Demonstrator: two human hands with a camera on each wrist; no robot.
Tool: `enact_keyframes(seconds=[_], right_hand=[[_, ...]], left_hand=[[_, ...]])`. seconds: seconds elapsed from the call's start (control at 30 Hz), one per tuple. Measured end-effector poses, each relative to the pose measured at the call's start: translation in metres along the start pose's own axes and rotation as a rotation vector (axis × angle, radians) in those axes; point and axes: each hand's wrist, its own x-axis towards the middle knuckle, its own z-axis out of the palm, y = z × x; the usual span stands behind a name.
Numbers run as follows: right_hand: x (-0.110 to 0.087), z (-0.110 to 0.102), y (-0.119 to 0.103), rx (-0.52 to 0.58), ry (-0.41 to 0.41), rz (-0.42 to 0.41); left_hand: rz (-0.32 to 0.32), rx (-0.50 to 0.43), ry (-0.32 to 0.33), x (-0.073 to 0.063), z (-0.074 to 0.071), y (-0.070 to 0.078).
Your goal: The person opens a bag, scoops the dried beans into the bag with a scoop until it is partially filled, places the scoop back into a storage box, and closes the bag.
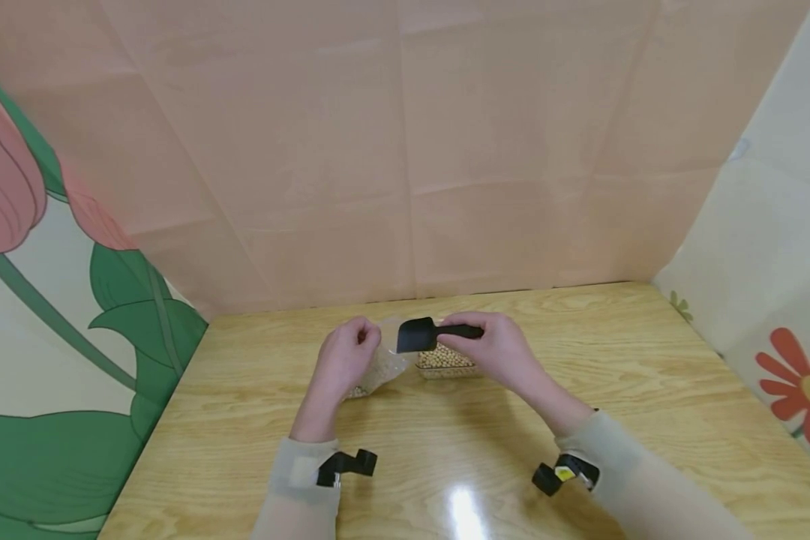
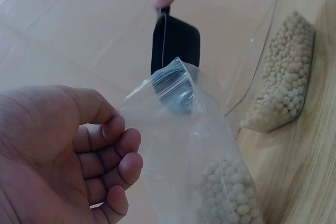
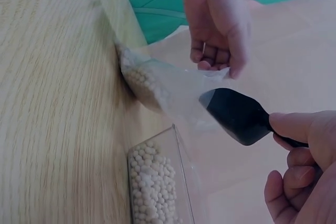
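My left hand (image 1: 340,358) pinches the top edge of a clear zip bag (image 2: 176,145) between thumb and forefinger. Pale round pellets (image 2: 234,195) fill the bag's lower part, and it stands tilted on the table. In my right hand (image 1: 502,346) I grip a small black scoop (image 3: 239,116) by its handle. The scoop's tip lies inside the bag's mouth, showing through the plastic in the left wrist view. Behind the scoop is a clear box (image 1: 448,373) holding more pale pellets (image 3: 152,179), partly hidden by my right hand in the head view.
The wood-grain table (image 1: 229,435) reaches back to a pinkish cloth backdrop (image 1: 405,150). Flower-printed panels stand at the left (image 1: 67,352) and right (image 1: 769,247). The box sits to the right of the bag, close beside it.
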Motion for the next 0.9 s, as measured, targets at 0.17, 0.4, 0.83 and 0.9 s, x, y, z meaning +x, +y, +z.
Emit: enact_keyframes(seconds=[0.17,0.4,0.83,0.9], right_hand=[[-0.004,-0.013,0.003,0.011,0.008,0.02],[-0.007,-0.031,0.016,0.016,0.013,0.045],[-0.014,-0.062,0.04,-0.017,0.005,0.111],[-0.014,-0.067,0.043,-0.028,-0.005,0.119]], left_hand=[[-0.001,0.004,0.005,0.001,0.0,0.0],[-0.01,0.008,0.013,0.001,0.001,-0.001],[-0.013,-0.004,0.013,0.001,0.0,0.0],[-0.012,-0.005,0.011,0.001,0.0,0.0]])
